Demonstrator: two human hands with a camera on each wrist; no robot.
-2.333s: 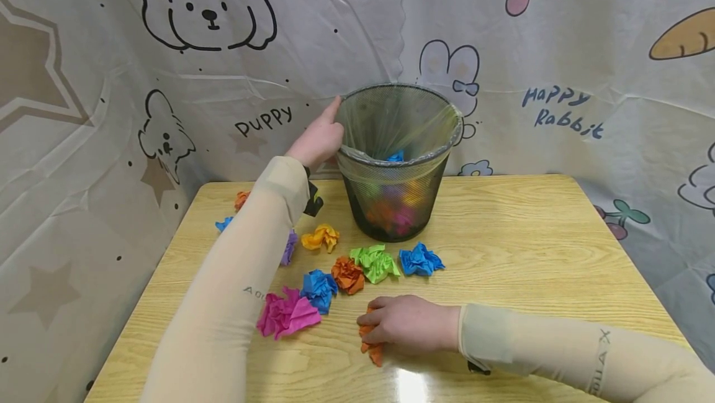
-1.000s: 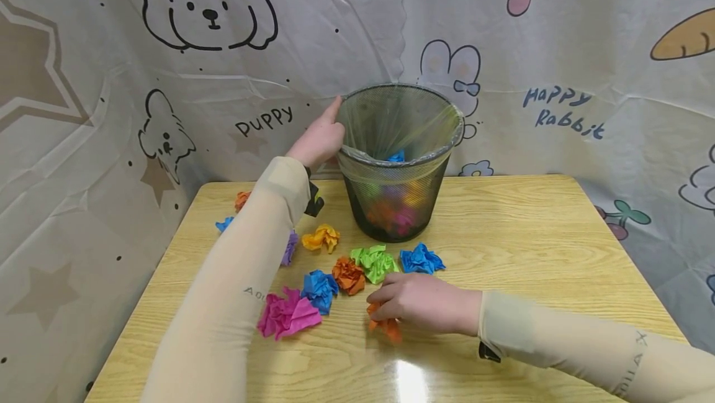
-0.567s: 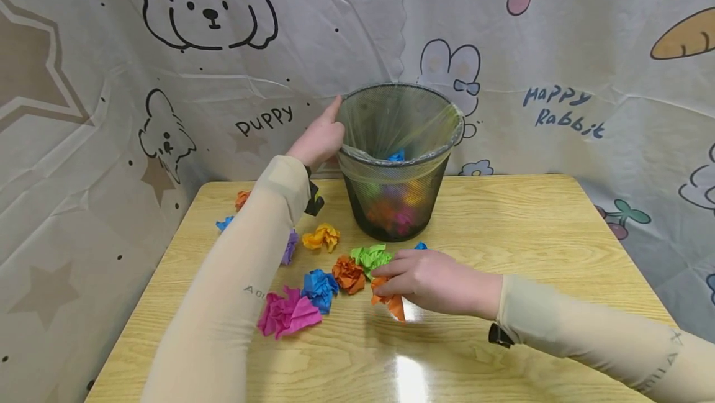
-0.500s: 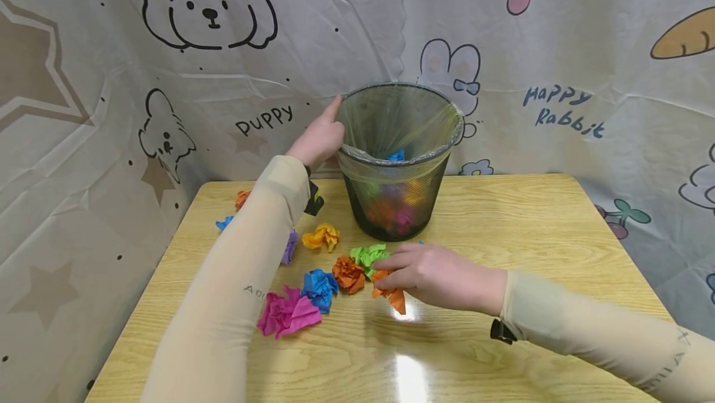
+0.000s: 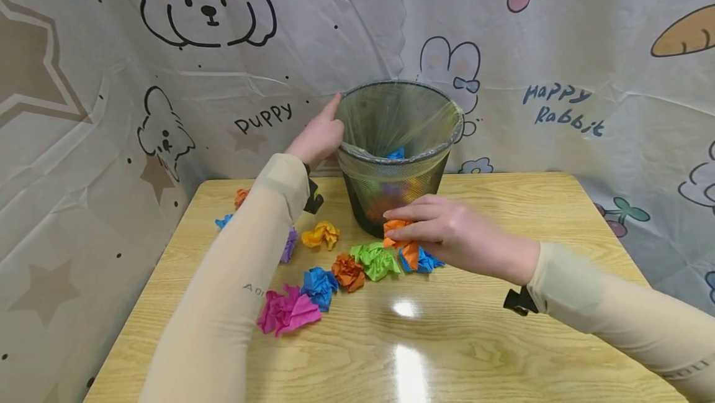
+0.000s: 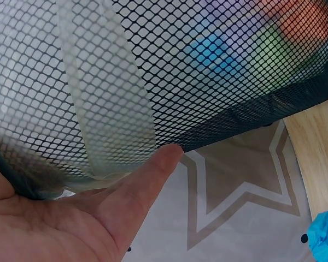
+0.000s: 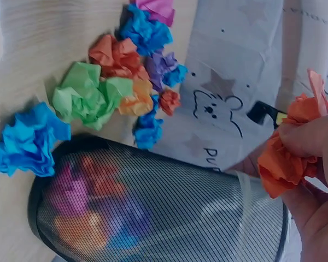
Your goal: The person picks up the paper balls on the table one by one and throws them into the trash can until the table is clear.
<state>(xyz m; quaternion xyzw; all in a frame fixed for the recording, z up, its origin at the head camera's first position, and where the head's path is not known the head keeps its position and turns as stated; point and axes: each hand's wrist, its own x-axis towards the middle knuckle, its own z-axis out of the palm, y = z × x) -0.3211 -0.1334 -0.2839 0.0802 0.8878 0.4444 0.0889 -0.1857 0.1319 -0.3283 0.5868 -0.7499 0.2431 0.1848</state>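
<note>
My right hand (image 5: 455, 232) pinches a crumpled orange paper ball (image 7: 290, 150) between thumb and fingers. It is raised in front of the black mesh wastebasket (image 5: 357, 185), overlapping its lower front and the blue paper ball (image 5: 427, 261) in the head view. At the basket's left side, my left hand (image 5: 318, 136) rests against the rim, one finger pointing along it. In the left wrist view its thumb (image 6: 153, 172) lies straight on the outer mesh. A thin clear bag lines the basket, and several coloured paper balls show through the wall.
Left and front of the basket lie green (image 5: 375, 260), dark orange (image 5: 349, 272), blue (image 5: 319, 288), pink (image 5: 287, 310) and yellow (image 5: 321, 235) paper balls on the wooden table (image 5: 503, 341). More balls sit partly behind the left sleeve (image 5: 223, 279). A printed curtain (image 5: 357, 18) hangs behind.
From the table's front, my right hand has lifted the orange paper ball and carried it up and away toward the basket. My left hand stays at the rim.
</note>
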